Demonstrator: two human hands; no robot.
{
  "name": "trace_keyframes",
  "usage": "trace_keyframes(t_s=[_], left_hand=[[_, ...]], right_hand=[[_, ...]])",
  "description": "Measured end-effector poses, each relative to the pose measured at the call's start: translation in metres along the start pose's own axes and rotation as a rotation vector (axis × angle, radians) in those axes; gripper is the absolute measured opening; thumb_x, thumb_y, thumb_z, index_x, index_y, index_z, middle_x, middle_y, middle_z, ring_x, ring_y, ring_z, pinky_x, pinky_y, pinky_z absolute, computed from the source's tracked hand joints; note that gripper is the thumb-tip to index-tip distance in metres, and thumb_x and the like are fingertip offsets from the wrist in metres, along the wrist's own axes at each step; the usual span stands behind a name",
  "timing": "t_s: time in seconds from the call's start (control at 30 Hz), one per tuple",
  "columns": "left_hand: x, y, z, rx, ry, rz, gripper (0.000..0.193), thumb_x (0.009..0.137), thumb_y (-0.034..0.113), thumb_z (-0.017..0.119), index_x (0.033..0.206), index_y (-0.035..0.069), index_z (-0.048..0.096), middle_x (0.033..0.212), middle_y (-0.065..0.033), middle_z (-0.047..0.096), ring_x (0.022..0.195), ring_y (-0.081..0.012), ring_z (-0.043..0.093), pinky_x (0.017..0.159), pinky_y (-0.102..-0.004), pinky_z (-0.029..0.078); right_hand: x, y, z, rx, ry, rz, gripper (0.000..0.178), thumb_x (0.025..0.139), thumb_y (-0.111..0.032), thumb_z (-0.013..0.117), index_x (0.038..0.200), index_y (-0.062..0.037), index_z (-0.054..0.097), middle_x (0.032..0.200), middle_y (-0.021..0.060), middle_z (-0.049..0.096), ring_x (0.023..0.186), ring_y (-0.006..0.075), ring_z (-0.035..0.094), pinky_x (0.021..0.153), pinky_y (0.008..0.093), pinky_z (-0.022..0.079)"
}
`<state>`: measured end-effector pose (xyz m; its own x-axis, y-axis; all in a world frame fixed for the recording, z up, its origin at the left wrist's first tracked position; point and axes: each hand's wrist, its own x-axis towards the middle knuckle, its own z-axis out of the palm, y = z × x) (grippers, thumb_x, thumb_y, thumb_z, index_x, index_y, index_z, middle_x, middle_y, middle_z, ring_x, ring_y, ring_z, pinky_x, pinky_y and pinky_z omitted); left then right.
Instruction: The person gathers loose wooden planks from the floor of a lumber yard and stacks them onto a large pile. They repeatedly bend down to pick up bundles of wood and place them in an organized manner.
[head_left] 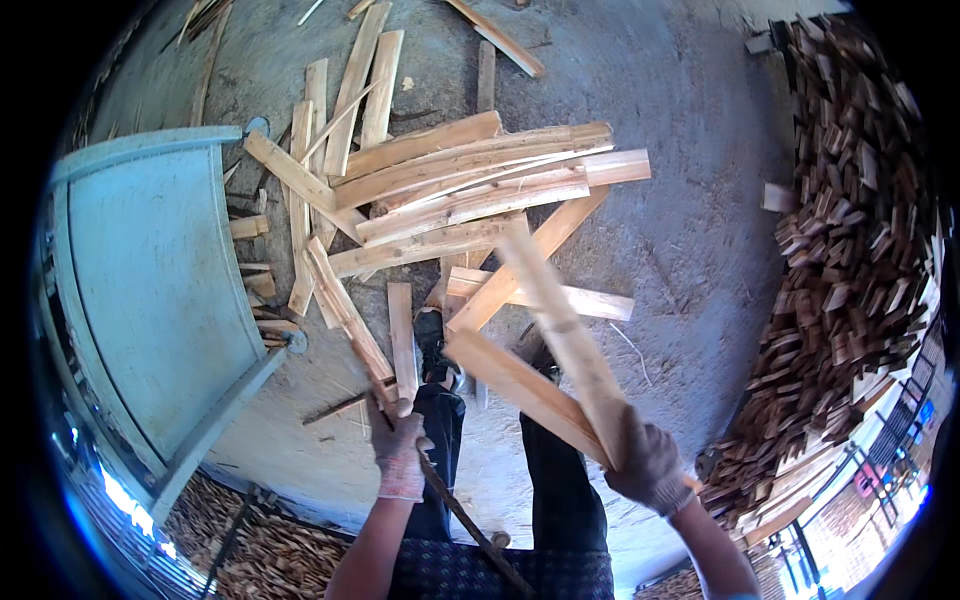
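My left hand (pixel 398 445), in a pale knitted glove, is closed around a thin dark wooden stick (pixel 462 515), which slants down past my lap. Just beyond that hand, a narrow board (pixel 348 310) and a short upright-lying board (pixel 401 335) rest on the floor. In a brown-grey glove, my right hand (pixel 648 468) grips two wooden boards (pixel 525 392) by their near ends. They fan apart, and the longer one is blurred. In front of my feet lies a loose pile of pale boards (pixel 470 205), several overlapping at different angles.
A light-blue metal cart or frame (pixel 165 290) stands at the left, with board ends poking out beside it. Along the right rises a large stack of cut wood (pixel 850 250). More wood pieces (pixel 250 545) are stacked at the lower left. Scattered boards (pixel 510 50) lie farther off on the concrete floor (pixel 690 250).
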<state>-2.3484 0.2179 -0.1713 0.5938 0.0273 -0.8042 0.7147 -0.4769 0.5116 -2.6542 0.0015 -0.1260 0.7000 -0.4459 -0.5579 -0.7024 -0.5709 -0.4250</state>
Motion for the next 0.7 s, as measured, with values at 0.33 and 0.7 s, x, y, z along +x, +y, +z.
trace_keyframes(t_s=[0.33,0.7], left_hand=[[0.020,0.024,0.014,-0.311,0.240,0.110,0.093,0.084,0.004,0.071,0.159,0.016,0.016,0.110,-0.0048,0.054,0.068,-0.0127,0.054,0.057,-0.0291,0.055],[0.010,0.033,0.015,-0.285,0.031,-0.052,0.095,0.091,0.020,0.072,0.161,0.011,0.009,0.135,-0.0187,0.048,0.102,-0.0276,0.061,0.085,-0.0455,0.058]], right_hand=[[0.266,-0.065,-0.014,-0.248,0.124,-0.346,0.100,0.077,-0.053,0.078,0.150,0.0023,0.039,0.131,0.0244,0.056,0.123,0.0360,0.055,0.104,0.0507,0.041],[0.098,-0.130,0.026,0.314,-0.407,-0.152,0.018,0.093,-0.025,0.061,0.099,-0.0082,0.059,0.084,0.0143,0.068,0.081,0.0375,0.071,0.069,0.0524,0.056]])
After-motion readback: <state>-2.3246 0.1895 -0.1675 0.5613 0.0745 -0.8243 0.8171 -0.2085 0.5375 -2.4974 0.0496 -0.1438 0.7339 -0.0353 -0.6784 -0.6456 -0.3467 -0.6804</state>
